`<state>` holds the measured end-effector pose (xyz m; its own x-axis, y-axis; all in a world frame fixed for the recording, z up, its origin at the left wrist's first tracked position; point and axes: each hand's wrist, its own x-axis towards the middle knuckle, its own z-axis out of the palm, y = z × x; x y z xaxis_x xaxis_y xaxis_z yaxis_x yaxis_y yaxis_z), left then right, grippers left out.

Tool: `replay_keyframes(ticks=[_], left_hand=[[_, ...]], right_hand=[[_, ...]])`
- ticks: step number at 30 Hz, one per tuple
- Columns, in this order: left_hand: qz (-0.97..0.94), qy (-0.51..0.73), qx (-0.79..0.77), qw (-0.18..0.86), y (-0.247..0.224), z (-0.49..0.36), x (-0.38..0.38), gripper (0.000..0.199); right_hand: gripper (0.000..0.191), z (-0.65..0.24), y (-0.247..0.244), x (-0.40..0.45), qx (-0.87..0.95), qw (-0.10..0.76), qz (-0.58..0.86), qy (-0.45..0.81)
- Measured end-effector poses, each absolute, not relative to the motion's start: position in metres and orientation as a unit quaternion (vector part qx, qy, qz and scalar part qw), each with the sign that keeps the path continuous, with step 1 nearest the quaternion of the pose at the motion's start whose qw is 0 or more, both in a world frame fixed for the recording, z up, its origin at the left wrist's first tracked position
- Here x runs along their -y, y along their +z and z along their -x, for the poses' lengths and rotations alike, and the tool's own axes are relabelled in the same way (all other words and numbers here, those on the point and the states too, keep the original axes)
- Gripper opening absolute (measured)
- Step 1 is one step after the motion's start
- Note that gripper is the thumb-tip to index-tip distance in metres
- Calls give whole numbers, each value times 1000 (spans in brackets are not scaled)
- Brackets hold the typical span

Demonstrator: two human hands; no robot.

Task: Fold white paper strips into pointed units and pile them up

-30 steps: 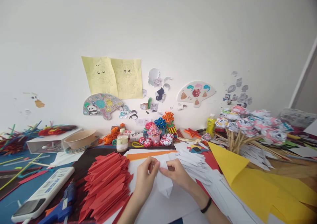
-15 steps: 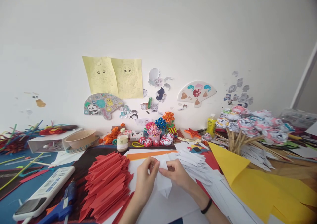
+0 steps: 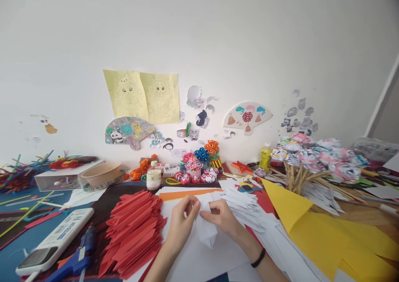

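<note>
Between my two hands is a piece of folded white paper (image 3: 207, 233), its lower end shaped to a point. My left hand (image 3: 185, 215) pinches its upper left edge with thumb and fingertips. My right hand (image 3: 220, 216) grips the upper right side, thumb lying across the front. Beneath both hands lie flat white sheets (image 3: 190, 261). To the left of my left hand is a thick pile of folded red paper strips (image 3: 134, 232). Beyond my right hand spreads a heap of folded white paper strips (image 3: 241, 207).
A blue glue gun (image 3: 81, 253) and a white power strip (image 3: 56, 240) lie at the left. A small bottle (image 3: 153, 176) stands behind the red pile. Yellow paper (image 3: 339, 236) covers the right front, with paper flowers on sticks (image 3: 318, 157) behind. A yellow bottle (image 3: 265, 158) stands by the wall.
Almost nothing differs. Both hands keep their hold on the white paper, with only slight finger shifts, and the view has moved a little.
</note>
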<state>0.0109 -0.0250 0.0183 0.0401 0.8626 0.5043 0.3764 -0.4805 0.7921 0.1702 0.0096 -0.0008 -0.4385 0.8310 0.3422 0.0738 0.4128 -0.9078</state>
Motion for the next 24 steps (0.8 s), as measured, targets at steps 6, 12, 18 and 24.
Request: replay_keyframes(ticks=[6, 12, 18, 24], left_hand=[[-694, 515, -451, 224, 22, -12, 28, 23], [-713, 481, -458, 224, 21, -6, 25, 25], [-725, 471, -463, 195, 16, -5, 23, 26], [-731, 472, -455, 188, 14, -5, 22, 25]], right_hand=[[51, -169, 0, -7, 731, 419, 306, 444], [53, -171, -2, -11, 720, 447, 324, 420], [53, -173, -3, -15, 708, 466, 350, 399], [53, -172, -4, -16, 717, 448, 349, 404]])
